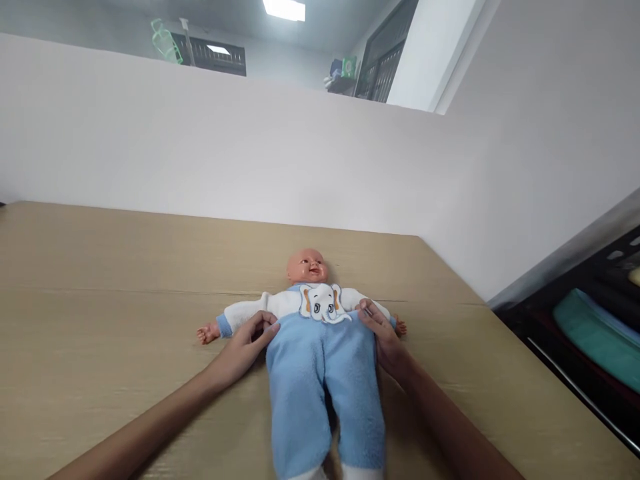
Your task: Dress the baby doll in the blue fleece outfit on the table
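Observation:
A baby doll (307,267) lies on its back on the wooden table (100,300), head away from me. It wears a white top with an elephant patch (323,303) and light blue fleece trousers (323,387). My left hand (247,347) pinches the trousers' waistband on the doll's left side in view. My right hand (383,337) grips the waistband on the other side. Both hands have their fingers closed on the fabric.
A white partition wall (250,147) rises behind the table. To the right stands a dark crate (590,313) holding folded teal cloth (595,333). The table's right edge runs diagonally toward me.

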The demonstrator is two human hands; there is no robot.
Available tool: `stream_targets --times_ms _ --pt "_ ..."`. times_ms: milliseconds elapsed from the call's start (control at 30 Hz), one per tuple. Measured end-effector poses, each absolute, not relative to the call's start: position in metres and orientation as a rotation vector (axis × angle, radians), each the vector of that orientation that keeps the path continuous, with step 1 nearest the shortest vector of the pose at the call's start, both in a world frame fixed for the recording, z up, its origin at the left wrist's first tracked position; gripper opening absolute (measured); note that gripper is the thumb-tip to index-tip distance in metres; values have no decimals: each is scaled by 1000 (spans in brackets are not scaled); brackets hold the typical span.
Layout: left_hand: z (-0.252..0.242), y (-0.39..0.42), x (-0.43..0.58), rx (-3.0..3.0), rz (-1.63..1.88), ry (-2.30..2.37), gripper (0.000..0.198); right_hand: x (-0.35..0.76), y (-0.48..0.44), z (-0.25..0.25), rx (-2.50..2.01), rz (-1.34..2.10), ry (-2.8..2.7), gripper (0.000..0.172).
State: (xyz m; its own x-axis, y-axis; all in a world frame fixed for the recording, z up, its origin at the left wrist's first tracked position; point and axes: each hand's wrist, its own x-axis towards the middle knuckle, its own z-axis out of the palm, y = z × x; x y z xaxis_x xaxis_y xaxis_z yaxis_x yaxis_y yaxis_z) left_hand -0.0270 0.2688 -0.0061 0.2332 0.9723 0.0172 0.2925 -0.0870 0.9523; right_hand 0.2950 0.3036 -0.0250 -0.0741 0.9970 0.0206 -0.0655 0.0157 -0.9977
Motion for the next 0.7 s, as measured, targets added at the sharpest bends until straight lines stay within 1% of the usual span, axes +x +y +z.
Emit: stream_targets --times_ms 67,133,267,333,367,467,500,567,633,700 --pt "-10 270 -28 1594 920 1251 37 294 307 -31 -1183 1098 -1351 42" --pt "-14 271 -28 1639 936 1280 35 295 308 -37 -1276 868 -1527 36" --pt "-20 268 -28 1749 969 1339 27 311 307 -41 -1412 282 -1797 23" --pt "-22 266 -28 1782 990 1372 24 326 308 -39 -1454 -11 -1878 25" --pt "-22 265 -28 1794 1011 1386 23 334 309 -38 -1470 -117 -1919 30" --pt "-16 261 -28 1864 1130 1451 19 358 312 -35 -1486 -233 -2047 53" --pt "-10 260 -26 1913 1178 1466 18 364 314 -34 -1487 -221 -2082 55" --pt "6 257 -17 2051 1239 1443 15 371 314 -31 -1499 -196 -2124 48" --pt "24 256 1 2210 1222 1320 13 372 313 -24 -1518 -245 -2106 39" --pt "41 261 29 2352 1151 1159 15 366 309 -10 -1522 -399 -2021 38"
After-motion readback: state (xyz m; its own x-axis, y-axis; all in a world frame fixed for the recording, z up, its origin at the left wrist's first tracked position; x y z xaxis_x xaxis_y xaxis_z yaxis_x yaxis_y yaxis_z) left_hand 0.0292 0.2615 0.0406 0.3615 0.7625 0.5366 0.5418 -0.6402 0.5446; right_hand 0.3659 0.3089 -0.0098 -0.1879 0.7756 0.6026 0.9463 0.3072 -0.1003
